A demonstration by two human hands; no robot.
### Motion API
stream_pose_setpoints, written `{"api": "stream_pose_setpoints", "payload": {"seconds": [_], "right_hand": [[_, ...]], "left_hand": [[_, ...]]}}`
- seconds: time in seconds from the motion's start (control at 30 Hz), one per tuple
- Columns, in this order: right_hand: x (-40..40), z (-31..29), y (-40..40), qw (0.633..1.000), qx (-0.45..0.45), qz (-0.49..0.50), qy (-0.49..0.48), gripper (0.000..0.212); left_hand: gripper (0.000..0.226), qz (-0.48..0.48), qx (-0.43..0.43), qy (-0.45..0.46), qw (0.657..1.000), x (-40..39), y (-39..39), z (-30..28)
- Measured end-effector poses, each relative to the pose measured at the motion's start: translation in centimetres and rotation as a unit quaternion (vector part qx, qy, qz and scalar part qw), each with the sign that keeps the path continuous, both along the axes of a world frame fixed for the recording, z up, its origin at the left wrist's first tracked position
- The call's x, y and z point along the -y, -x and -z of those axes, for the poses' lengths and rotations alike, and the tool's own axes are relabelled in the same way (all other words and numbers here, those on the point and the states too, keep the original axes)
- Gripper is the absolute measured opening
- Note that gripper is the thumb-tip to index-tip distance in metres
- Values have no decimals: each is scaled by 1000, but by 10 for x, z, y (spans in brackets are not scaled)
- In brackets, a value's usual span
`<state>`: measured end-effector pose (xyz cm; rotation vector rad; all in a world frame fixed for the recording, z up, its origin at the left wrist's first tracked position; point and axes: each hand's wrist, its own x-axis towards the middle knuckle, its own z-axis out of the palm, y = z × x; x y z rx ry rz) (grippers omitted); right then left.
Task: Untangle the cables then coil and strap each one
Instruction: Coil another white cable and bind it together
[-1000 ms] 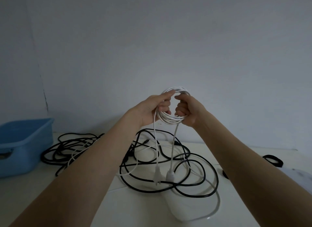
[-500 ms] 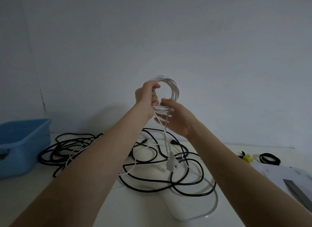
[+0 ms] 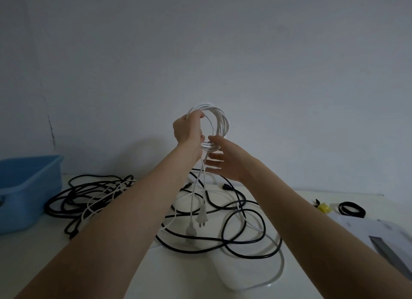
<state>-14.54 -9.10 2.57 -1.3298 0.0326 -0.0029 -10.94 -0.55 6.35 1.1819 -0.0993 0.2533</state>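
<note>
We held the white cable coil (image 3: 211, 127) up in front of the wall, well above the table. Our left hand (image 3: 189, 129) gripped its left side, fingers curled over the bundled strands near the top. Our right hand (image 3: 225, 159) sat just under the coil with fingers straight and spread, the thumb touching the bottom of the loop where the strands bunched together; it pinched nothing that we could make out. The coil was a round hoop of many thin, smooth, glossy turns, slightly fanned on its right side.

From the bottom of the hoop two white tails hung straight down between our forearms. One ended in a two-prong plug (image 3: 202, 219), the other in a longer moulded connector (image 3: 191, 229), both dangling just above the table.

Beneath them lay the black cables (image 3: 234, 247), thin, matte and rubbery, sprawled in wide overlapping loops on the pale table (image 3: 182, 274). A second heap of black cable, threaded with a thin white cable (image 3: 98, 201), lay tangled to the left. A loose white strand curved round the near right edge of the loops.

At the far left stood a blue plastic tub (image 3: 29, 187) with rounded corners and a thick rim. To the right we saw a small yellow piece (image 3: 323, 208), a small black coiled loop (image 3: 351, 209), and a flat pale sheet (image 3: 365, 228) at the table's corner.
</note>
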Motion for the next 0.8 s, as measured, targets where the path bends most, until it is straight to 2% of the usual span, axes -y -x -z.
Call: {"api": "stream_pose_setpoints", "payload": {"seconds": [0.07,0.17,0.23,0.3,0.37,0.43,0.53,0.6,0.67,0.7,0.77,0.8], "right_hand": [[1,4,1,997,35,-64,-7,13],[0,10,4,980,102,-161,57,16],[-1,12,4,976,99,-164,106,18],[-2,12,4,978,64,-129,153,9],[-1,12,2,983,30,-89,161,4],[4,13,1,991,8,-68,113,6],[12,15,3,998,21,-55,-14,18],[12,13,6,992,38,-36,-118,26],[8,12,5,985,64,6,-159,35],[4,11,4,983,78,33,-164,31],[-6,11,-2,975,100,81,-179,4],[-9,10,-6,969,113,104,-195,8]], "left_hand": [[26,-1,9,-17,1000,-1,0,-4],[26,2,6,-8,1000,-5,-1,-8],[27,8,1,-2,1000,-7,-2,-8],[28,14,-2,-1,1000,-8,-2,-8],[28,15,-7,5,1000,-9,-2,-7],[28,11,-16,13,1000,-11,-2,-7],[27,3,-28,17,999,-14,-4,-6],[26,-12,-40,16,999,-14,-5,-1],[23,-35,-59,34,997,-9,-2,9],[22,-46,-69,51,995,-5,0,13],[20,-55,-81,83,992,0,4,18],[20,-49,-81,93,991,3,5,18]]}}
